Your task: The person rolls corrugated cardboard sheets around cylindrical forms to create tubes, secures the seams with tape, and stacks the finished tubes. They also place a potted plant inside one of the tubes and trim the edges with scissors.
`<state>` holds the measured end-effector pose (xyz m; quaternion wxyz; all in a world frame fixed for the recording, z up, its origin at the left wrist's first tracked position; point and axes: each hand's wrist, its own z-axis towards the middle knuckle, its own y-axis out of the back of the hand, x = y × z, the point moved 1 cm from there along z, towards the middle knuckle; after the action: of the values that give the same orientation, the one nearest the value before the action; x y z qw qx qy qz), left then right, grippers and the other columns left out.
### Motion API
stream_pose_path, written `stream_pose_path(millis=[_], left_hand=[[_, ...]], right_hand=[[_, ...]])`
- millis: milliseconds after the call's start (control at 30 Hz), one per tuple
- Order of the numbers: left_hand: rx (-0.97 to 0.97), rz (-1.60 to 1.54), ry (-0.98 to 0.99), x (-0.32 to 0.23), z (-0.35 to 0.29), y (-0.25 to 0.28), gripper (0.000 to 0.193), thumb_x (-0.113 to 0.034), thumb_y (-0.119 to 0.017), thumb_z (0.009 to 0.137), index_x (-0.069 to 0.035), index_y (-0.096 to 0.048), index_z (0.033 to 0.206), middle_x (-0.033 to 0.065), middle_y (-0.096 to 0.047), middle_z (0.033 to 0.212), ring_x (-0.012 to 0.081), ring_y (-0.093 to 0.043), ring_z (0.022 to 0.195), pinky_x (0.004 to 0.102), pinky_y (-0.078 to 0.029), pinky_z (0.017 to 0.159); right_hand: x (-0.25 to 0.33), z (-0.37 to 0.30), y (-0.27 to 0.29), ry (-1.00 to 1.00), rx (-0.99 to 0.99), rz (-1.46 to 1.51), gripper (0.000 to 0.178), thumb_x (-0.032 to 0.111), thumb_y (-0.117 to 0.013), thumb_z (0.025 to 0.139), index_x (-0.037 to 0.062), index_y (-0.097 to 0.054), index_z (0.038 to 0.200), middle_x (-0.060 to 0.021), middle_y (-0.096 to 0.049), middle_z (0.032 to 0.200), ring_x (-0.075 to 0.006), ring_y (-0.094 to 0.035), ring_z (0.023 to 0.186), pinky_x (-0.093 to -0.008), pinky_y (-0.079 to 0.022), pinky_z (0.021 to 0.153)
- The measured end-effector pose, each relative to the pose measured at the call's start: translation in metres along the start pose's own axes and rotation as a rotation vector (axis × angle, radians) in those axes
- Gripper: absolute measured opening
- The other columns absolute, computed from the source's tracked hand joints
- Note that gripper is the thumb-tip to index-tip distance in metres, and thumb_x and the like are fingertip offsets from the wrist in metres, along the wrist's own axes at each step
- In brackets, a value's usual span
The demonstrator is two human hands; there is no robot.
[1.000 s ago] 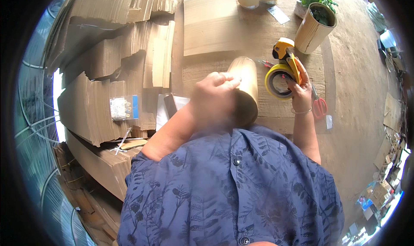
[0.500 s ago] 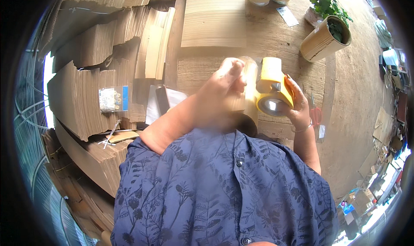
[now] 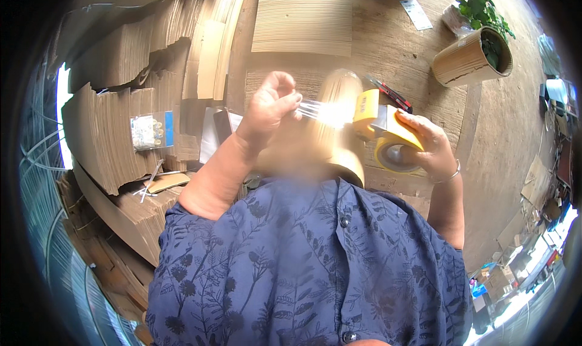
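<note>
My right hand [image 3: 433,145] grips a yellow tape dispenser [image 3: 368,113] on the right side. A strip of clear tape [image 3: 312,108] runs leftward from the dispenser, pulled taut and glaring in the light. Its free end is pinched in my left hand [image 3: 271,106]. Below the strip lies a ribbed cardboard roll [image 3: 341,86], pointing away from me; a blur covers the area to its left, and I cannot tell whether tape touches it. A red and black utility knife [image 3: 393,96] rests just beyond the dispenser.
A stack of corrugated sheets [image 3: 303,25] lies at the far middle of the wooden table [image 3: 418,67]. Cardboard piles [image 3: 100,134] fill the left, with a small clear packet [image 3: 151,131] against them. At the far right a cardboard pot [image 3: 464,61] lies tipped beside a leafy plant [image 3: 476,6].
My left hand has moved left, away from the dispenser, and a length of tape now stretches between them. My right hand has shifted slightly right with the dispenser, and the knife has come into sight.
</note>
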<state>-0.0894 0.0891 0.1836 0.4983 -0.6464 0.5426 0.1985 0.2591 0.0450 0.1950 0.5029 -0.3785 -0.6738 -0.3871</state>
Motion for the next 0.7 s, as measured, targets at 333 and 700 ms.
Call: stream_pose_path(millis=[333, 700], left_hand=[[-0.105, 0.168, 0.308, 0.023, -0.037, 0.035, 0.017, -0.008, -0.066, 0.094, -0.012, -0.053, 0.104, -0.0022, -0.058, 0.084, 0.0084, -0.056, 0.066, 0.0215, -0.046, 0.058], [0.140, 1.294, -0.024, 0.041, -0.061, -0.013, 0.022, -0.019, -0.047, 0.104, -0.008, -0.045, 0.123, 0.0262, -0.067, 0.106, 0.0461, -0.064, 0.101, 0.0487, -0.051, 0.086]], right_hand=[[0.031, 0.033, -0.005, -0.282, 0.270, 0.191, 0.067, -0.005, -0.067, 0.074, -0.0018, -0.056, 0.140, -0.0105, -0.059, 0.140, -0.0149, -0.055, 0.125, -0.0304, -0.042, 0.109], [0.024, 0.012, -0.013, -0.277, 0.196, 0.132, 0.069, -0.009, -0.063, 0.072, 0.0000, -0.056, 0.140, -0.0096, -0.059, 0.141, -0.0149, -0.055, 0.125, -0.0286, -0.043, 0.107]])
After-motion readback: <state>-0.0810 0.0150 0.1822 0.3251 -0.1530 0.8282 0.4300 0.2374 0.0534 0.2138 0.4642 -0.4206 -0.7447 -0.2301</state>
